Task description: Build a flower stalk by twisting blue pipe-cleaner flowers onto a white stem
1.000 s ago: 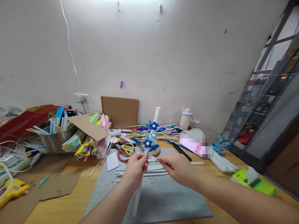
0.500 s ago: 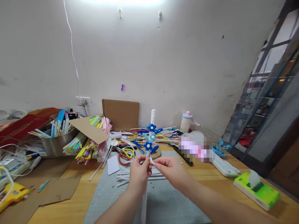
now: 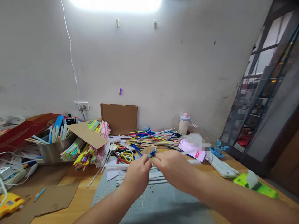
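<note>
My left hand (image 3: 136,175) and my right hand (image 3: 170,166) meet over the grey mat (image 3: 163,202), fingers pinched together. Between them they hold a white fuzzy pipe-cleaner stem (image 3: 114,167), which lies nearly level and sticks out to the left of my left hand. A bit of its blue pipe-cleaner flower (image 3: 152,153) shows just above my fingertips; the rest is hidden by my hands. White strips (image 3: 158,175) lie on the mat under my hands.
A heap of coloured pipe cleaners (image 3: 88,146) and a steel bowl of sticks (image 3: 54,146) sit at the left, with a cardboard box (image 3: 119,118) behind. A phone (image 3: 191,149), a small bottle (image 3: 184,123) and a green device (image 3: 257,185) are on the right. A yellow glue gun (image 3: 9,203) lies at far left.
The flower stem stood upright in my hands before; now it is tipped over to the left and lies nearly level. My hands have closed in together and hide most of the flowers.
</note>
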